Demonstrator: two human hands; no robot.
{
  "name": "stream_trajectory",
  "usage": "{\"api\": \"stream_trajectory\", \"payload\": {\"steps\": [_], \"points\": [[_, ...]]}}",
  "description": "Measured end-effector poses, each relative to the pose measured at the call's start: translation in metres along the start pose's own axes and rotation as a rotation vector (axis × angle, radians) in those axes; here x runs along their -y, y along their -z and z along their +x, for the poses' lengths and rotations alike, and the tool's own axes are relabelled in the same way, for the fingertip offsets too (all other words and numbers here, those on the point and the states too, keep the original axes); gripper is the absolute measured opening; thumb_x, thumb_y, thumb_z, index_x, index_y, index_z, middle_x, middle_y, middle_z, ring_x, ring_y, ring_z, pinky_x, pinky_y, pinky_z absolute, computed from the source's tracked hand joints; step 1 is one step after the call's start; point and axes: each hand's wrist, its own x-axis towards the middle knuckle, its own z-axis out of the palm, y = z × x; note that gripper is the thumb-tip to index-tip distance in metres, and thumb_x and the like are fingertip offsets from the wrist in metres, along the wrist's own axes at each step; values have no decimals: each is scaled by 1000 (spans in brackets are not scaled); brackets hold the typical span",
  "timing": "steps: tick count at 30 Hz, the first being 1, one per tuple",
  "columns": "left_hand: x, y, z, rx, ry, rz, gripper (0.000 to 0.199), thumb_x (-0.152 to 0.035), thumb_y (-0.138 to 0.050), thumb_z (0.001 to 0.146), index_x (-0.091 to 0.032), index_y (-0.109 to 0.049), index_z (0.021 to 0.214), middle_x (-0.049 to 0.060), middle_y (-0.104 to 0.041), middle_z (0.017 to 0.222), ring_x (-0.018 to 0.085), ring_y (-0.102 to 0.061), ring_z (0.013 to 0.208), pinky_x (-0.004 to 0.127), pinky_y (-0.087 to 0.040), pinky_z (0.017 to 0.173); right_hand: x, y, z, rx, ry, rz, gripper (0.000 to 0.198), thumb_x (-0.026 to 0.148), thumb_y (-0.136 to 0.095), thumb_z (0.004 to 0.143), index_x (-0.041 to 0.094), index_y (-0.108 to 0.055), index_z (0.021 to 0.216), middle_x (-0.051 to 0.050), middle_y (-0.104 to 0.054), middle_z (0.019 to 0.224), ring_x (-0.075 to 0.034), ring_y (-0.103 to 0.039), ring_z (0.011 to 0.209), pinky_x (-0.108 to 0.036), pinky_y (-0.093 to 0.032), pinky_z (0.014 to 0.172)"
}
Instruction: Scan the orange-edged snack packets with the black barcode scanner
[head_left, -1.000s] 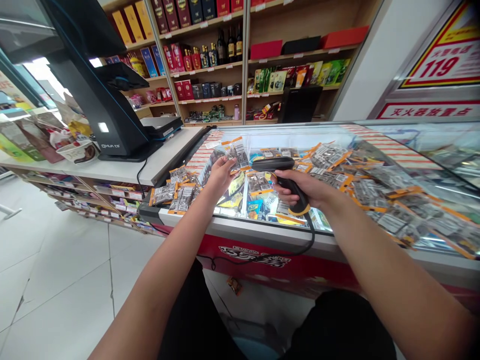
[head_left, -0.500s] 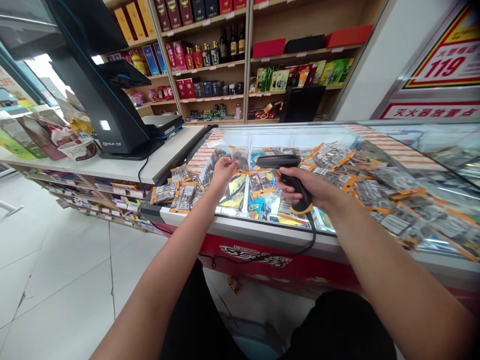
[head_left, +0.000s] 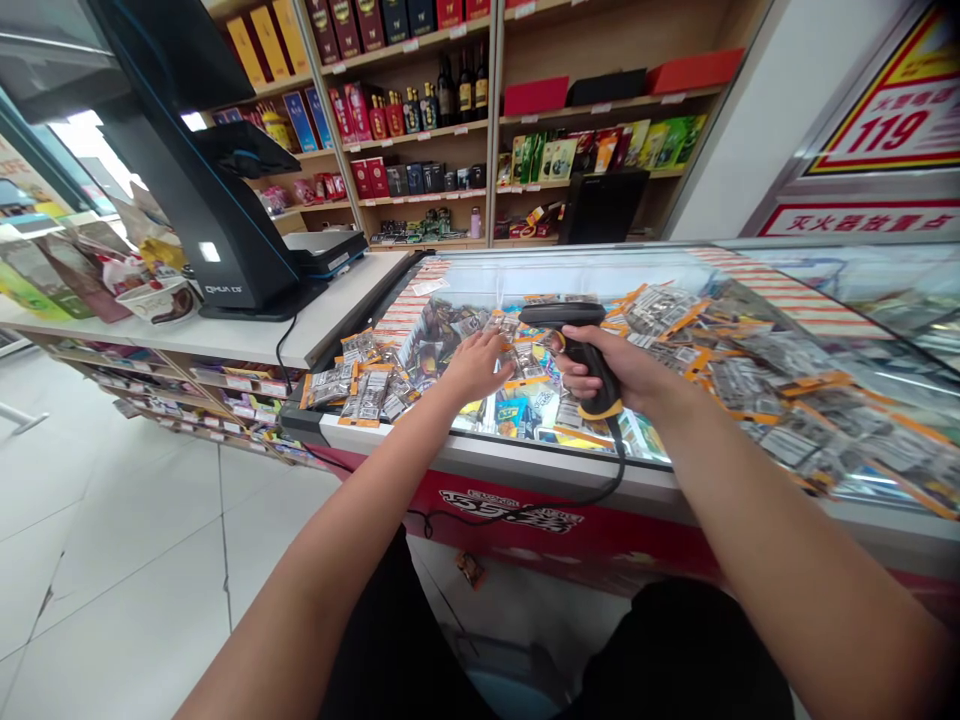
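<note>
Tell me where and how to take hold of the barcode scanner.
Probably by its handle, coming from the person's right with fingers wrapped round: it slants down below the long scanner head, and the cord leaves its lower end. The right hand holds it there.

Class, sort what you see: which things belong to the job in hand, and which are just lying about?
Probably in the job:
corded scanner, held in the right hand
orange-edged packets on the glass, some near the left hand

Probably just lying about:
floor packet
bowl on the counter
shelved bottles
</note>
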Motion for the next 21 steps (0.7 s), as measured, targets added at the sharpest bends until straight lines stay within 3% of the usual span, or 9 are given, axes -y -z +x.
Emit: {"api": "stream_trajectory", "payload": {"steps": [4, 7, 10, 14, 17, 21], "points": [[-4, -3, 3, 37, -18, -1, 40, -33, -64, 106, -22, -68, 144, 18, -50, 183, 40, -45, 172, 62, -35, 141, 0, 0, 1, -2, 6, 10, 45, 48, -87, 92, 26, -49, 88, 4, -50, 64, -9, -36, 47, -22, -36, 40], [-12, 4, 2, -5, -3, 18, 49, -32, -64, 106, -23, -63, 153, 18, -48, 184, 43, -42, 172, 65, -35, 140, -1, 2, 2, -25, -20, 11, 45, 49, -86, 92, 25, -49, 86, 4, -49, 63, -9, -34, 48, -22, -35, 40], [-24, 23, -3, -108, 2, 79, 50, -30, -62, 107, -24, -60, 157, 18, -52, 180, 42, -46, 168, 64, -38, 137, 0, 2, 0, -51, -43, 11, 41, 48, -82, 96, 25, -49, 88, 4, -47, 63, -9, -34, 48, -22, -35, 42], [-28, 67, -29, -210, 66, 198, 37, -31, -64, 107, -24, -67, 143, 20, -64, 160, 44, -57, 151, 63, -46, 127, 1, 0, -2, -59, -31, -5, 37, 45, -81, 96, 25, -51, 92, 4, -46, 65, -9, -33, 49, -22, -31, 42], [-6, 108, -70, -232, 175, 306, 35, -26, -68, 103, -26, -69, 138, 18, -69, 147, 44, -60, 143, 62, -48, 124, 1, 0, 0, -71, -29, -31, 36, 45, -80, 96, 26, -50, 92, 4, -45, 63, -10, -30, 50, -22, -29, 42], [50, 159, -135, -163, 407, 381, 49, -18, -64, 95, -25, -70, 143, 19, -69, 149, 46, -63, 139, 67, -49, 124, -1, 3, 3, -104, -63, -43, 31, 44, -74, 101, 25, -52, 89, 3, -43, 63, -9, -26, 49, -24, -26, 43]]}}
